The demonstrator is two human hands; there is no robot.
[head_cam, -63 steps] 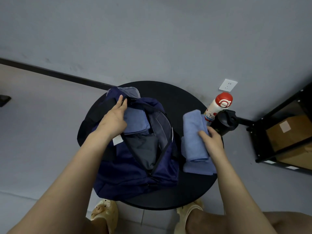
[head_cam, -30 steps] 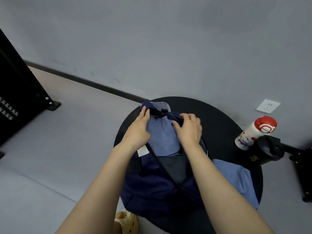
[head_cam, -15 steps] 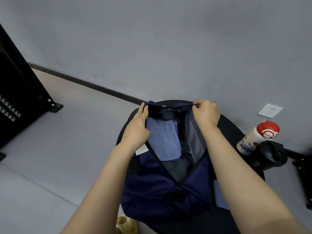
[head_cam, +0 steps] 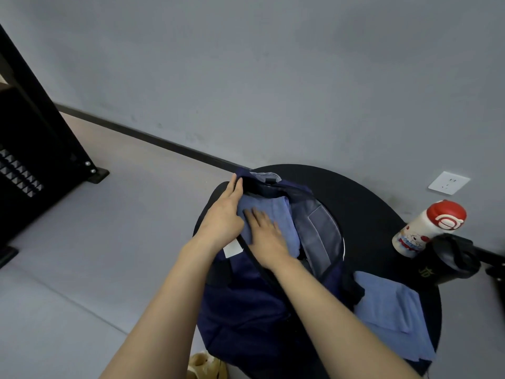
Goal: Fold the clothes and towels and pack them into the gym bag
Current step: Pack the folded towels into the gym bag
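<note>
A navy gym bag (head_cam: 246, 305) lies unzipped on a round black table (head_cam: 363, 203). A folded blue towel (head_cam: 276, 212) sits inside its opening, beside the grey lining. My left hand (head_cam: 222, 214) grips the bag's left rim and holds it apart. My right hand (head_cam: 266, 236) lies flat on the towel inside the bag, fingers spread. Another folded blue cloth (head_cam: 390, 315) rests on the table to the right of the bag.
A white bottle with a red cap (head_cam: 426, 228) and a black flask (head_cam: 448, 263) stand at the table's right edge. A black rack (head_cam: 32, 149) stands on the floor at the left. A wall socket (head_cam: 448, 183) is behind the table.
My right hand let go of the bag's far rim and came down flat onto the towel inside. The left hand kept its hold on the rim.
</note>
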